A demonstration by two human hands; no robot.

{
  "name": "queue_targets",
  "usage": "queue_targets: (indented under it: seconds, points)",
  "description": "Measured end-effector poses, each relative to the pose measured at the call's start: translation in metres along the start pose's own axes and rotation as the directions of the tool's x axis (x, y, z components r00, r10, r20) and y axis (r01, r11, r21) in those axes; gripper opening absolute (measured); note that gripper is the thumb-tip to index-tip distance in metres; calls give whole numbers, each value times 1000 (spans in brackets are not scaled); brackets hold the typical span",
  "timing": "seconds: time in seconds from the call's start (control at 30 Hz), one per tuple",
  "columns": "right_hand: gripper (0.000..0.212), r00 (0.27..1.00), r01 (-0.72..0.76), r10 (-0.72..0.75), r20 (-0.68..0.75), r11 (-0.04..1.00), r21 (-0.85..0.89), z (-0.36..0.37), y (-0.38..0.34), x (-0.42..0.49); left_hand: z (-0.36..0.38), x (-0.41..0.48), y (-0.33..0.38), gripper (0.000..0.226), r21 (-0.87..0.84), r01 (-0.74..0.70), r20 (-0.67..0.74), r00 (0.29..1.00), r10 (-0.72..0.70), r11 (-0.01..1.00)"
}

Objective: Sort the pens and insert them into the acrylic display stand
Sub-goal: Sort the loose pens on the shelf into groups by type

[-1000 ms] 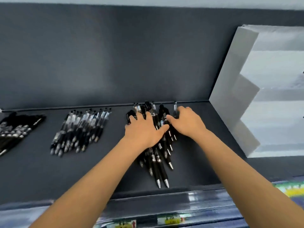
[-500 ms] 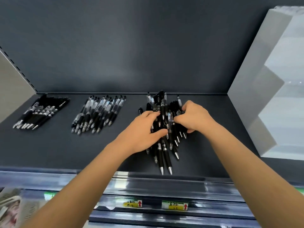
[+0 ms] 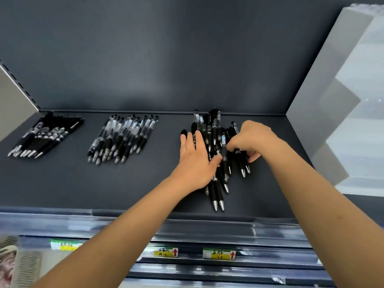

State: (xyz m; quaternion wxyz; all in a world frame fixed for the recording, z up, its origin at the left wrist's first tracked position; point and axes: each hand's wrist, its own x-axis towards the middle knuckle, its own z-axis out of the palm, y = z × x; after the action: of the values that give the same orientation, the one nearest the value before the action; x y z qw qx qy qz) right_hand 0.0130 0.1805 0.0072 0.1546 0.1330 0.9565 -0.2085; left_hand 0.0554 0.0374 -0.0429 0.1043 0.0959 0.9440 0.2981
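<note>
Head camera looks forward-down, close over the shelf (image 3: 124, 188).

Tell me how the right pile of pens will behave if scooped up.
The right pile lies loose and crossed, so it will likely splay rather than lift as one. Round, glossy barrels may roll or slip on the flat shelf. Each pen looks stiff and light.

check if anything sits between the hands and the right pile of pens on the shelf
Nothing visible does. The left hand lies flat on the right pile of pens, and the right hand grips some of its pens from the other side. The middle pile and left pile lie well apart.
</note>
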Motion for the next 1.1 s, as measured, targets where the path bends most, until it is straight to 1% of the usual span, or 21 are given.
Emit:
queue_targets:
  seconds: [0.1,0.23,0.3,0.37,0.43,0.5,0.57,0.63,0.7,0.8,0.9,0.97,1.0,1.07,1.1]
  points:
    - [16,1000,-10,10,3,998,64,-4,13,5,10,7,11,78,-33,-8,-25,1000,7,999]
    - [31,991,36,-25,-131,996,81,-2,30,11,15,11,17,77,-83,-24,-29,999,22,996]
    - [31,987,51,-23,-160,984,173,-1,38,13,14,12,16,73,-90,-29,-84,996,22,995]
    - [20,988,58,-9,-152,946,319,0,44,14,9,13,16,60,-21,-66,-198,978,60,998]
    - [12,990,62,2,-141,893,447,1,48,12,3,16,17,40,50,-122,-298,946,132,991]
    - [19,987,82,0,-158,853,516,5,49,12,-5,20,19,28,50,-151,-359,920,159,987]
    - [34,985,97,-8,-174,856,508,10,46,8,-10,25,21,26,26,-145,-397,907,144,989]
    - [41,990,76,-12,-141,884,462,14,41,4,-14,28,22,28,25,-135,-400,907,133,991]
    - [38,992,60,-4,-123,891,451,15,38,2,-16,29,22,29,23,-119,-384,916,118,993]
    - [32,988,64,9,-154,885,461,13,37,3,-19,29,18,28,14,-89,-370,925,88,996]
    - [35,984,77,20,-177,850,521,11,43,2,-22,27,17,21,4,-73,-346,936,70,997]
    - [28,988,59,42,-148,785,616,8,48,-1,-22,26,19,16,5,-90,-333,939,87,996]
    - [21,994,31,54,-100,713,700,7,51,-3,-21,26,20,16,2,-107,-336,936,102,994]
    - [11,998,-43,55,17,515,856,1,57,-7,-20,27,23,17,6,-145,-362,922,138,989]
    - [12,997,-73,42,62,417,906,-1,61,-7,-19,30,25,18,22,-164,-375,913,160,986]
